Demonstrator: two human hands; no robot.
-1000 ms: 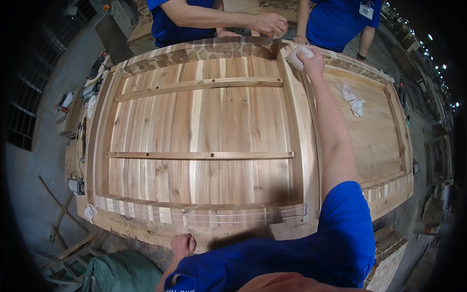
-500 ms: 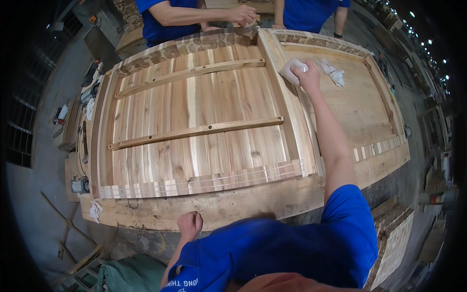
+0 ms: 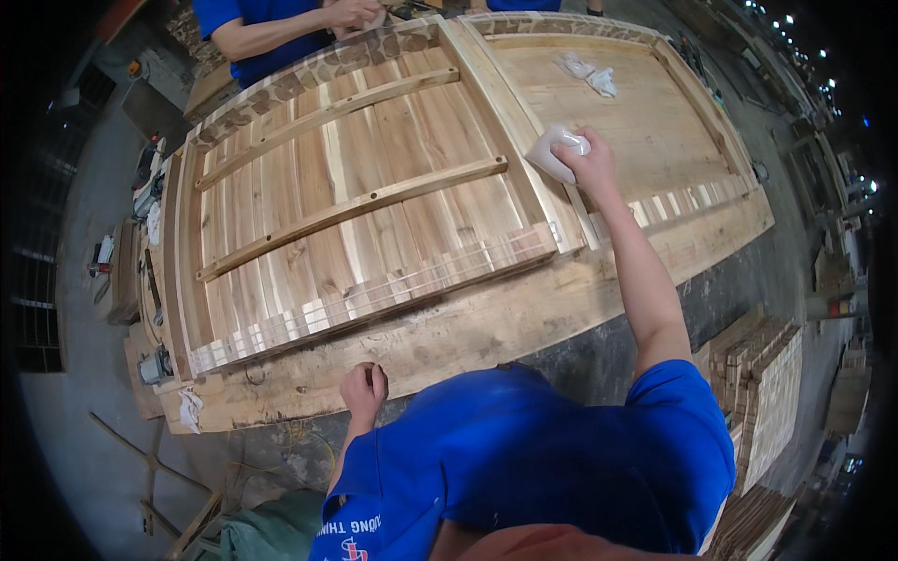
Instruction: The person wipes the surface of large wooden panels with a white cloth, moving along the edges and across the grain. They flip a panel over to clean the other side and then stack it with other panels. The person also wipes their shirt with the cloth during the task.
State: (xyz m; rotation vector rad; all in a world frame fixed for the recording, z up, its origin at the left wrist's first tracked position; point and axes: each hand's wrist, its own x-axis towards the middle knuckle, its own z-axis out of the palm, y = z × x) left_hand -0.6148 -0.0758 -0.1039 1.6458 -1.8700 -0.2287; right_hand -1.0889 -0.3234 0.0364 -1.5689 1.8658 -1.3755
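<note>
My right hand (image 3: 587, 164) grips a soft whitish pad (image 3: 554, 154), its exact kind unclear. The pad sits on the wide wooden rail (image 3: 510, 122) at the right side of a slatted wood panel (image 3: 346, 196), close to the rail's near end. Two drilled crossbars (image 3: 374, 195) run over the panel's boards. Closed in a loose fist, my left hand (image 3: 364, 388) is at the worktable's near edge, and nothing shows in it. Right of the rail lies a second framed panel (image 3: 645, 122), with crumpled white cloth (image 3: 587, 75) on it.
Across the worktable (image 3: 449, 327), a co-worker's hands (image 3: 354, 17) meet around something pale. Tools, including a grey one (image 3: 156, 365), line the left side. A white rag (image 3: 190, 409) hangs at the front left corner. Stacked wood pieces (image 3: 758, 383) stand at my right.
My right hand has slid the whitish pad along the rail toward its near end. The view has shifted and turned. The co-worker's hands have come together; my left hand keeps its fist.
</note>
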